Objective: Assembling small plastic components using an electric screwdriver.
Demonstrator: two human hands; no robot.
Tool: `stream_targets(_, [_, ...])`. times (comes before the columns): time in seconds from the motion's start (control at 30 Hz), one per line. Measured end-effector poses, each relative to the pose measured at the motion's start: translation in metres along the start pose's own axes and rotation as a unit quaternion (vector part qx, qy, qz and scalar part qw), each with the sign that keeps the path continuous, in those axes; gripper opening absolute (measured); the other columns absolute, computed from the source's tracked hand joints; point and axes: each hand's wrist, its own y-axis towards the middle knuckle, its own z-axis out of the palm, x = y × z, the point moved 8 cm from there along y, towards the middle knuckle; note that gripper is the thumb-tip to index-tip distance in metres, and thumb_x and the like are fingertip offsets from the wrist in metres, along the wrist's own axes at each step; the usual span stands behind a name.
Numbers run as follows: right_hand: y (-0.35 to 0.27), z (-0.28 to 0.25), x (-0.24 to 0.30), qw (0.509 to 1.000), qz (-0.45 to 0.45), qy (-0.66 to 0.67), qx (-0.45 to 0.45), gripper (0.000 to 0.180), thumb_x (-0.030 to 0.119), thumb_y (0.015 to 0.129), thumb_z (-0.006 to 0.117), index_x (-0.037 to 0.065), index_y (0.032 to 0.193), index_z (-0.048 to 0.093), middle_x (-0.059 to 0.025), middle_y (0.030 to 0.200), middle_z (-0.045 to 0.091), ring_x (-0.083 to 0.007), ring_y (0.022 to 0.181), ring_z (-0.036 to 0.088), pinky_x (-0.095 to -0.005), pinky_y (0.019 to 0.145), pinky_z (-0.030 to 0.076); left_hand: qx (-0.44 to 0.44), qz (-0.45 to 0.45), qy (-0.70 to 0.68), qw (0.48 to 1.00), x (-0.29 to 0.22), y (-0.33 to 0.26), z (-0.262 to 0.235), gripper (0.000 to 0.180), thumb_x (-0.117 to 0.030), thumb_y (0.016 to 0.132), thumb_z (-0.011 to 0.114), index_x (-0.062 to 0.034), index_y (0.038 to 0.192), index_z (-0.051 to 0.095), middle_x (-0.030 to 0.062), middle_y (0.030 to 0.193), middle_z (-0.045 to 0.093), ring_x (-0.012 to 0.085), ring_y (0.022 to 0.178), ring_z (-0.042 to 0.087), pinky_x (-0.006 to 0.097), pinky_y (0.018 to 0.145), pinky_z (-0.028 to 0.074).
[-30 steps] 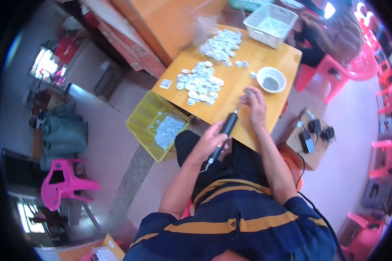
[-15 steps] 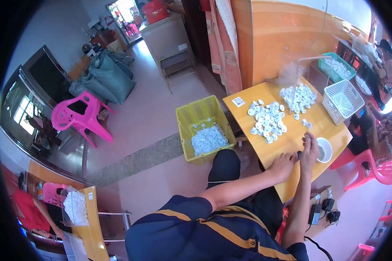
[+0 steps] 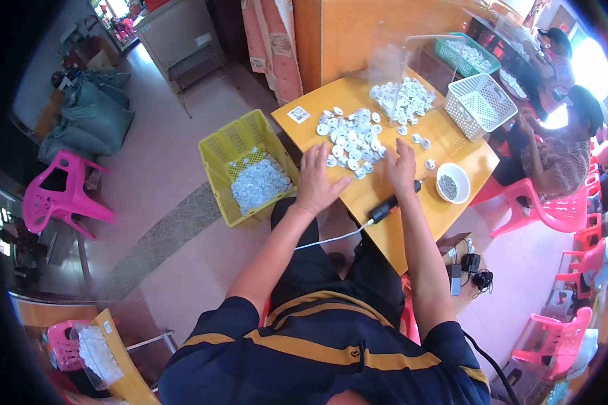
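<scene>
Spread of small white round plastic discs [image 3: 352, 140] lay on the near half of the yellow wooden counter [image 3: 392, 214], with a second, denser heap of the same discs [image 3: 404, 100] farther back. Both hands rested flat and spread at the near edge of the spread: the left hand [image 3: 315, 181] palm-down, fingers apart, clamped on nothing; the right hand [image 3: 400, 166] likewise open, its fingertips touching the nearest discs. The black pen-shaped corded power tool [image 3: 392, 205], which one second earlier had been gripped in the person's hands over the lap, now lay released on the counter just below the right hand, its white cable [image 3: 327, 239] trailing off the edge toward the lap. The change is judged to mark a switch from tool work to sorting or picking among the discs (no single disc was yet lifted). To the right of the tool stood a white round bowl of small dark parts [image 3: 452, 183]; beyond it, a white plastic mesh basket [image 3: 482, 105]. On the floor to the left, beside the counter, a yellow plastic crate [image 3: 246, 164] held more white discs.
</scene>
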Motion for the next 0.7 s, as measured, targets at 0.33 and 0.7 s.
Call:
stream_targets(0.33, [0.009,0.052,0.017,0.995,-0.065,-0.006,0.076,0.042,0.020,0.094,0.060,0.000,0.131,0.058,-0.0273,0.130,0.058,-0.0434,0.121,0.055,-0.0458,0.106,0.044,0.110,0.014,0.042,0.993,0.001,0.032,0.068,0.109,-0.046,0.069,0.084,-0.0033,0.153,0.030,0.0268,0.151,0.034,0.0441,0.143,0.030,0.049,0.120,0.027])
stream_targets(0.7, [0.022,0.063,-0.001,1.000,0.013,0.011,0.010,0.035,0.017,0.094,0.056,-0.001,0.122,0.065,-0.0241,0.115,0.067,-0.0400,0.111,0.062,-0.0454,0.099,0.047,0.125,0.091,0.009,0.988,-0.008,0.063,0.109,0.099,-0.026,0.069,0.083,-0.0069,0.152,0.030,0.0240,0.150,0.034,0.0437,0.138,0.038,0.047,0.116,0.033])
